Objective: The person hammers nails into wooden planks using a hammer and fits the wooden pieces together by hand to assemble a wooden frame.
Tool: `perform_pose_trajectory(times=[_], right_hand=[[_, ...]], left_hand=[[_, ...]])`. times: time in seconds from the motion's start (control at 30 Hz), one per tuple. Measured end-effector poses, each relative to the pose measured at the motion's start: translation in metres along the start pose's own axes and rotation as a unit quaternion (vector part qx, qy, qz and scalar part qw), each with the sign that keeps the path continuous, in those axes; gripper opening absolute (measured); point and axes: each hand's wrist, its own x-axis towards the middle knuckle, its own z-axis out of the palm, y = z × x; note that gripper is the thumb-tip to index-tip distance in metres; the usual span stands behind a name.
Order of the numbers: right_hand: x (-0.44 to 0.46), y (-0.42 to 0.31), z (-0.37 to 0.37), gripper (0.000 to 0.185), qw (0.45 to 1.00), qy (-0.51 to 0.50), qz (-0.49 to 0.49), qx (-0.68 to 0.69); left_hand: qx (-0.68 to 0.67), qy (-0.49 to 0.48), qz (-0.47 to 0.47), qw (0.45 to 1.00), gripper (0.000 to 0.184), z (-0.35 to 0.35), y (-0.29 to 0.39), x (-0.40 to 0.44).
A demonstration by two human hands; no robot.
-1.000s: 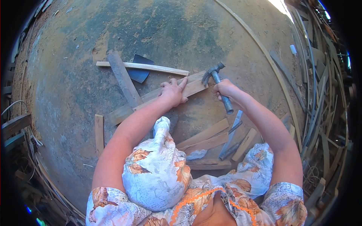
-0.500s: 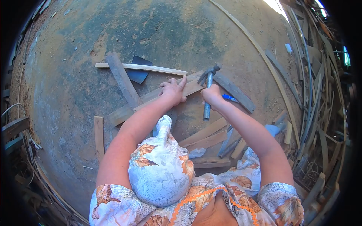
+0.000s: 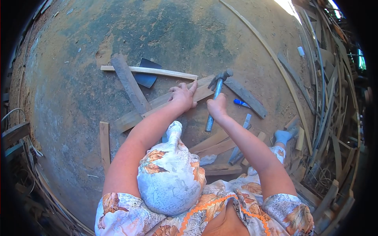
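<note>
My left hand [image 3: 183,97] lies with spread fingers on the wooden slats [image 3: 161,103], which cross the ground diagonally. Its index fingertip comes close to the right end of a thin pale strip [image 3: 165,72]. In my right hand [image 3: 217,107] is a claw hammer [image 3: 218,89], gripped around its metal handle. The hammer head is over the slats' right end, beside a grey board [image 3: 245,97]. Whether the head touches the wood I cannot tell. A blue marker [image 3: 241,103] rests just right of my right hand.
A grey board [image 3: 130,84] crosses the pale strip, with a dark flat sheet [image 3: 146,76] under the strip. Short wood offcuts [image 3: 216,145] lie near my legs. A long curved strip [image 3: 271,55] runs along the right, before a heap of scrap wood [image 3: 334,110].
My right hand and the hammer handle have shifted slightly left, tilting the hammer more. My left hand stays on the slats. A blue-covered foot at the right shows more fully.
</note>
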Motion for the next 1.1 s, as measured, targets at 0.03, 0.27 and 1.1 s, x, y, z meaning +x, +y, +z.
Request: perform_pose_trajectory(times=[0.03,0.27,1.1], right_hand=[[0.001,0.006,0.008,0.027,0.999,0.032,-0.027,-0.005],[-0.026,-0.023,-0.001,0.032,0.998,0.039,-0.02,-0.046],[0.009,-0.051,-0.078,0.01,0.935,-0.192,0.166,0.246]], left_hand=[[0.002,-0.001,0.001,1.0,0.099,0.0,0.0,-0.001],[-0.011,-0.007,-0.007,1.0,0.097,-0.001,0.0,-0.001],[0.006,-0.007,-0.003,1.0,0.1,0.002,0.002,0.004]])
